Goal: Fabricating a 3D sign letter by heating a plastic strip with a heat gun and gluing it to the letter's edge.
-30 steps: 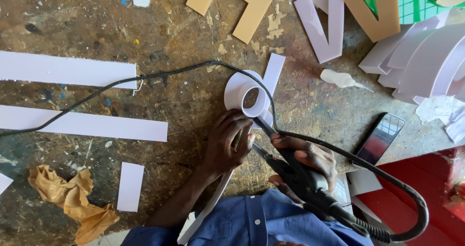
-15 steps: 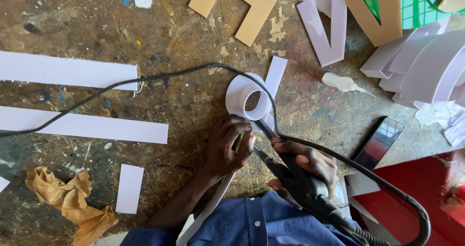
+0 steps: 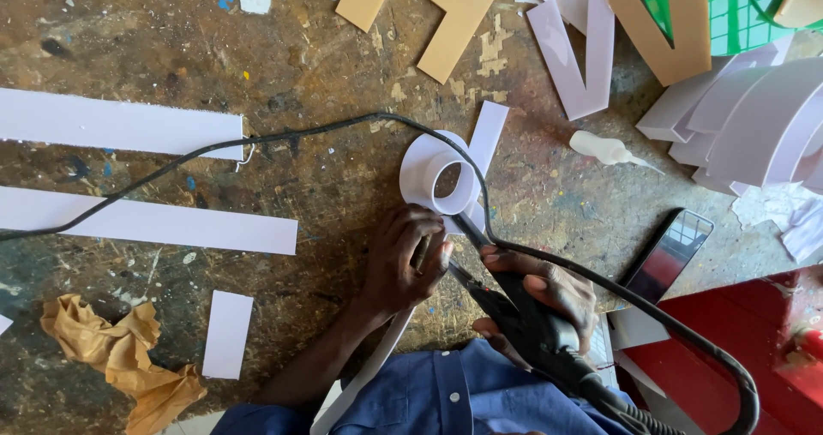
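Left hand (image 3: 405, 259) pinching thin white strip (image 3: 377, 366) near tabletop's (image 3: 326, 84) near edge; right hand (image 3: 540, 294) clamped round black heat tool (image 3: 523, 324). Probably light, bendy; best held by edges.

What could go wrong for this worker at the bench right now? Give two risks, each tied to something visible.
The left hand sits right at the tip of the black corded tool held by the right hand, so fingers could get hurt. The black cord loops across the white curled strip and might drag it.
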